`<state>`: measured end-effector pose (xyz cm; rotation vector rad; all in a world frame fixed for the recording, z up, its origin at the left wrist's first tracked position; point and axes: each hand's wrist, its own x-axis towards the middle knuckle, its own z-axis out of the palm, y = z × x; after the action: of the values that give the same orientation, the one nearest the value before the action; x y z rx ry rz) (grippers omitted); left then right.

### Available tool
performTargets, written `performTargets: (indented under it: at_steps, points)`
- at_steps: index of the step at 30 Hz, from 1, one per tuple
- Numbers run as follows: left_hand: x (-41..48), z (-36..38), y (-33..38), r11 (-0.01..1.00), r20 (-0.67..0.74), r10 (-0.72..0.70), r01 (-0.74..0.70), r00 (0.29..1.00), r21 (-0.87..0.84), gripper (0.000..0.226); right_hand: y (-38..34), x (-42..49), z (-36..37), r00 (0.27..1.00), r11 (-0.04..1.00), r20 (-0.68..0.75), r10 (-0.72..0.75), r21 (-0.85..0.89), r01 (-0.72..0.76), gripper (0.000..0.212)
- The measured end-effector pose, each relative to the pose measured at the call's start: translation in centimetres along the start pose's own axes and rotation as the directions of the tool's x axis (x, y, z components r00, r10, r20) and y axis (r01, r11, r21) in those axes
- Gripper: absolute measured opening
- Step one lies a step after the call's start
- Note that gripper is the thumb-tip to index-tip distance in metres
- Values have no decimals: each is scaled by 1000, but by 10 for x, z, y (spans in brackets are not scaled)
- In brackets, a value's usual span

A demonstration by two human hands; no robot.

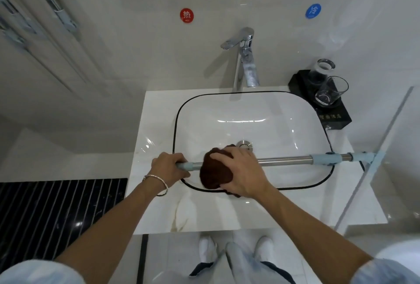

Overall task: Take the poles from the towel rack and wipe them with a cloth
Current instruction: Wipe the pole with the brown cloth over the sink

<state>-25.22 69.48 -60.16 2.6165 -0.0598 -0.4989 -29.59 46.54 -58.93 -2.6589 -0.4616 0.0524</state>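
A steel pole (pixel 286 161) with pale blue sleeves lies level across the white sink basin (pixel 268 113). My left hand (pixel 167 165) grips its left blue end. My right hand (pixel 241 170) holds a dark brown cloth (pixel 214 173) wrapped round the pole just right of the left hand. The pole's right end, with a blue fitting, reaches past the basin's right rim. The towel rack (pixel 54 11) with more blue-clipped poles hangs on the wall at the upper left.
A chrome faucet (pixel 246 61) stands behind the basin. Two glasses (pixel 329 89) sit on a black tray at the counter's right. A glass partition rises at the right edge. A dark striped floor lies to the left of the counter.
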Motion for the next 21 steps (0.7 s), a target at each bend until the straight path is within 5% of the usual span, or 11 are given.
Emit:
performTargets:
  at_steps: [3, 7, 11, 16, 21]
  points:
    - [8, -5, -6, 999, 22, -27, 28, 999, -26, 33, 42, -14, -28, 972, 972, -27, 234, -17, -234, 75]
    - [13, -11, 4, 984, 80, -9, -6, 997, 178, 37, 73, -27, -55, 888, 886, -32, 458, -64, -460, 75]
    - [14, 2, 32, 868, 123, 61, -114, 990, 482, 38, 72, -29, -44, 884, 885, -89, 459, -41, -464, 70]
    - [10, 59, 123, 818, 171, 319, -362, 932, 447, 58, 73, -37, -35, 897, 904, -149, 417, -33, -426, 68]
    - [19, 81, 158, 817, 112, 225, -251, 968, 520, 44, 72, -32, -54, 898, 895, -16, 440, -69, -440, 65]
